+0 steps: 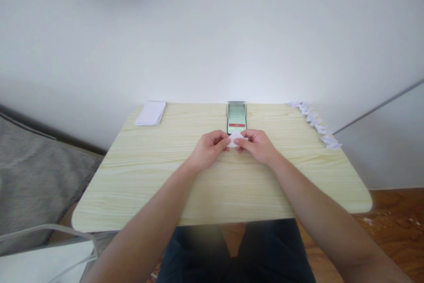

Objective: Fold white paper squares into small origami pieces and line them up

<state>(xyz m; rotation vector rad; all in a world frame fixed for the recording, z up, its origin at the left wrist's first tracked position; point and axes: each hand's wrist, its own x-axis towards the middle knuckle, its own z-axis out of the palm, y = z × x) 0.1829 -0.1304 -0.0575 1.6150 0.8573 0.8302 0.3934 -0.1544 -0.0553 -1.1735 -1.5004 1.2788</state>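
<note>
A small white piece of folded paper [236, 135] with a pointed top is held between my two hands above the middle of the table. My left hand [211, 146] pinches its left side, thumb in front. On the opposite side, my right hand [257, 145] grips the paper with its thumb across the front and fingers behind. Just beyond the paper lies a phone [237, 119] with a lit screen, its upper part blurred out. Several folded white paper shapes, like little boats [312, 117], line the table's right edge.
A stack of white paper [150, 113] rests at the table's back left. The pale wood table [139, 177] meets a white wall [212, 31] at the back. Grey fabric [39, 172] is at the left, and a white surface with a curved tube [49, 228] is at the lower left.
</note>
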